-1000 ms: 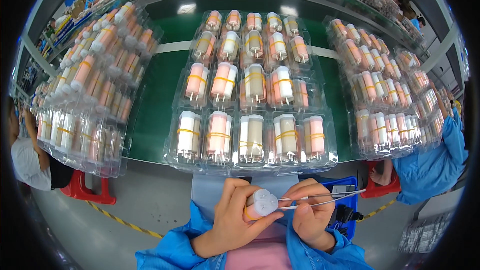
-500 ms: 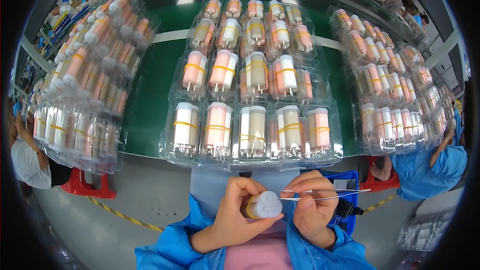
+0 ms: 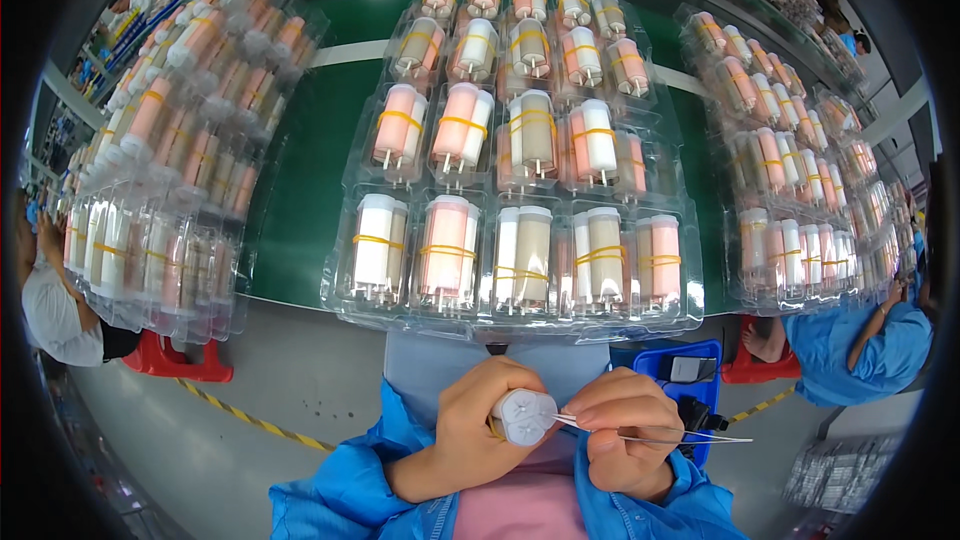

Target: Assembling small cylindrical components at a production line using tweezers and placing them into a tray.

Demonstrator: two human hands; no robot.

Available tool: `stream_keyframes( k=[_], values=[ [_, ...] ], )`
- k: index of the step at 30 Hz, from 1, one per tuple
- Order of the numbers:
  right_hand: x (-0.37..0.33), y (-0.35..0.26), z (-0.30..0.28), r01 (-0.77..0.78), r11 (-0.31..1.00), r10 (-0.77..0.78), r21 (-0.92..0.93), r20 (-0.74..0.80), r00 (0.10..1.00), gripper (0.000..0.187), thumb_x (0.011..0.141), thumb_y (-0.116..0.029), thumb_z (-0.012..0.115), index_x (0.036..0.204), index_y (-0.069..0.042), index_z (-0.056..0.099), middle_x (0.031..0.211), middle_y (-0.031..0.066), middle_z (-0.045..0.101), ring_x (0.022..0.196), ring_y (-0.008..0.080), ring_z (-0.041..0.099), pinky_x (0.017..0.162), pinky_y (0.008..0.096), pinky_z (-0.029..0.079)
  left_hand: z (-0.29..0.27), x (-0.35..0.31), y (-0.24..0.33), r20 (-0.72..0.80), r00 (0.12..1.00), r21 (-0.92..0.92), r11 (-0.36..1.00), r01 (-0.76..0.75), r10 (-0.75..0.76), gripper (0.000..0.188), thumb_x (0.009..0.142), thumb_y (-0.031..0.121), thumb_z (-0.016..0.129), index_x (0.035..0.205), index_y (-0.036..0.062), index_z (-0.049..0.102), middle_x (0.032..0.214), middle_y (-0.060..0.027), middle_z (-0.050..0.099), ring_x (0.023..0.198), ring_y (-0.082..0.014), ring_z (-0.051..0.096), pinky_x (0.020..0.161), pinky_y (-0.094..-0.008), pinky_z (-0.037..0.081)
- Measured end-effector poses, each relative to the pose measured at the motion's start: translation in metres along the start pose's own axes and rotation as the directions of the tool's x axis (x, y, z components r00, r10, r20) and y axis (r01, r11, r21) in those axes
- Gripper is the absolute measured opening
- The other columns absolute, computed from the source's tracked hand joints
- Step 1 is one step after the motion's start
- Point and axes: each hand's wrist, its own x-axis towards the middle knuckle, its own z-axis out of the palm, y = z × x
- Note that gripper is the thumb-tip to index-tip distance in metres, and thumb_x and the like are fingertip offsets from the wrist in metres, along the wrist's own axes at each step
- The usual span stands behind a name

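My left hand (image 3: 465, 435) is wrapped round a bundle of cylinders (image 3: 524, 418), its pale, rounded, lobed end turned up towards me. A yellow band shows beside my fingers in the earlier frame; my hand now hides most of the bundle's side. Between the thumb and fingers of my right hand (image 3: 628, 430) is a pair of thin metal tweezers (image 3: 715, 438), the joined end pointing right. Their tips come close together at the right edge of the bundle's end face. Whether they grip anything there is too small to tell.
Clear plastic trays (image 3: 345, 315) of banded pink, white and grey cylinders stand on the green table (image 3: 290, 210). More stacks rise at left and right. A blue bin (image 3: 710, 350) sits beside me at right. People work on both sides, near red stools (image 3: 180, 360).
The tweezers' tips have drawn together and moved onto the bundle's end face. The bundle is turned so that its end faces me more. The view has shifted slightly.
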Motion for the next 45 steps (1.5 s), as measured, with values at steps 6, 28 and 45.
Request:
stream_keyframes(
  k=[6, 28, 45],
  values=[
    [0.000, 0.001, 0.001, -0.011, 1.000, 0.011, -0.024, 0.006, 1.000, 0.015, 0.082, -0.012, 0.071, 0.088, 0.001, 0.066, 0.084, 0.0147, 0.067, 0.069, 0.0254, 0.066, 0.060, 0.0307, 0.053, 0.000, 0.001, -0.003, -0.028, 0.992, 0.093, 0.989, -0.119, 0.122, 0.031, 0.061, -0.003, 0.079, 0.083, -0.0003, 0.058, 0.076, -0.0128, 0.062, 0.061, -0.0202, 0.059, 0.053, -0.0271, 0.045],
    [0.005, -0.004, 0.005, 0.104, 0.975, -0.093, -0.198, 0.064, 0.994, 0.016, 0.074, -0.007, 0.075, 0.086, 0.000, 0.067, 0.081, 0.0135, 0.067, 0.063, 0.0236, 0.066, 0.055, 0.0278, 0.053, 0.001, 0.007, -0.002, -0.088, 0.954, 0.213, 0.941, -0.262, 0.286, 0.023, 0.061, -0.003, 0.074, 0.078, -0.0005, 0.059, 0.069, -0.0126, 0.059, 0.057, -0.0244, 0.057, 0.051, -0.0300, 0.044],
    [0.006, -0.011, 0.006, 0.097, 0.970, -0.078, -0.223, 0.093, 0.993, 0.014, 0.073, -0.005, 0.075, 0.085, 0.000, 0.068, 0.080, 0.0119, 0.067, 0.063, 0.0242, 0.066, 0.055, 0.0283, 0.053, -0.001, 0.004, -0.003, -0.065, 0.933, 0.259, 0.909, -0.325, 0.353, 0.024, 0.061, -0.001, 0.075, 0.078, -0.0005, 0.058, 0.068, -0.0109, 0.059, 0.057, -0.0257, 0.057, 0.050, -0.0320, 0.045]
  ],
)
